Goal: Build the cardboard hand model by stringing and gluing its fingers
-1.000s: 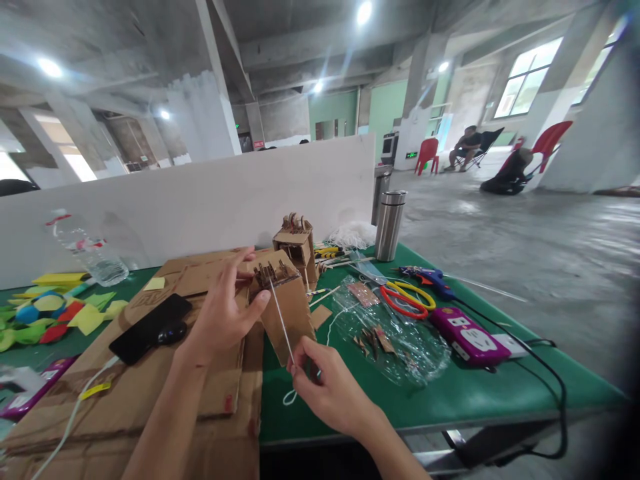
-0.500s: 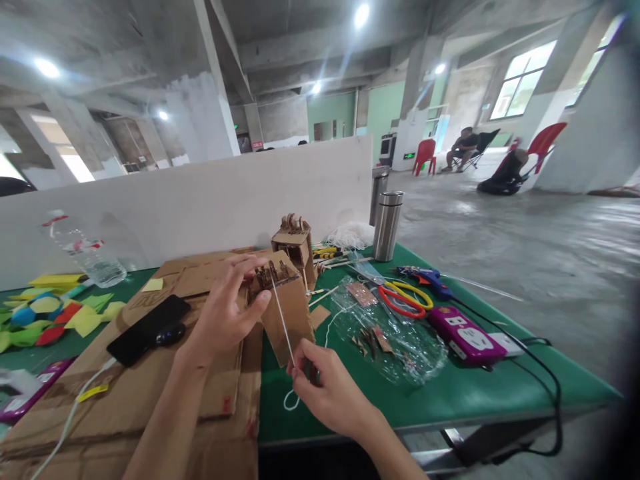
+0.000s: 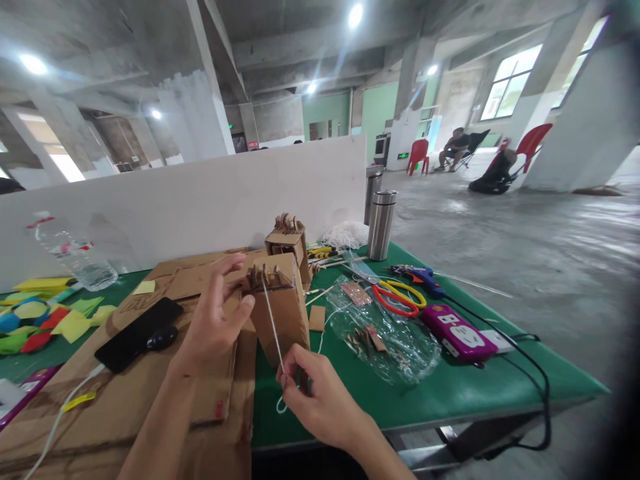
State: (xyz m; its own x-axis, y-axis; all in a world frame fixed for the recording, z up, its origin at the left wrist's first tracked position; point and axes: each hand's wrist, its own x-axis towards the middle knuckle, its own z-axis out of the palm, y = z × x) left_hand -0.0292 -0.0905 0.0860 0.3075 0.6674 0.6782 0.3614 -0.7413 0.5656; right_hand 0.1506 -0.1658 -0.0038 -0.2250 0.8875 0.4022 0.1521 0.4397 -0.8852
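Cardboard makes up the small tower [image 3: 280, 310] that stands upright on the green table [image 3: 450, 393], just at the edge of the flattened cardboard sheets [image 3: 125, 393]. The left hand [image 3: 215, 320] steadies it near the top, thumb against the front face and fingers curled behind the notched upper rim. A white string [image 3: 273, 327] runs taut down the front from that rim to the right hand [image 3: 315, 393], which pinches it between thumb and forefinger below the tower's base; a slack loop hangs beneath the pinch.

Such a piece looks light and hollow, so it would likely tip or crush under a hard squeeze; the stiff folded corners near the top seem the safest hold. The string is thin and limp, and probably slips unless pinched firmly.

A second cardboard model [image 3: 287, 243] stands behind. A steel flask [image 3: 381, 223], scissors [image 3: 397, 297], a glue gun [image 3: 417, 275], a purple power strip [image 3: 457, 333] and a clear plastic bag [image 3: 390, 333] lie to the right; a black phone [image 3: 137, 333] rests on the sheets.
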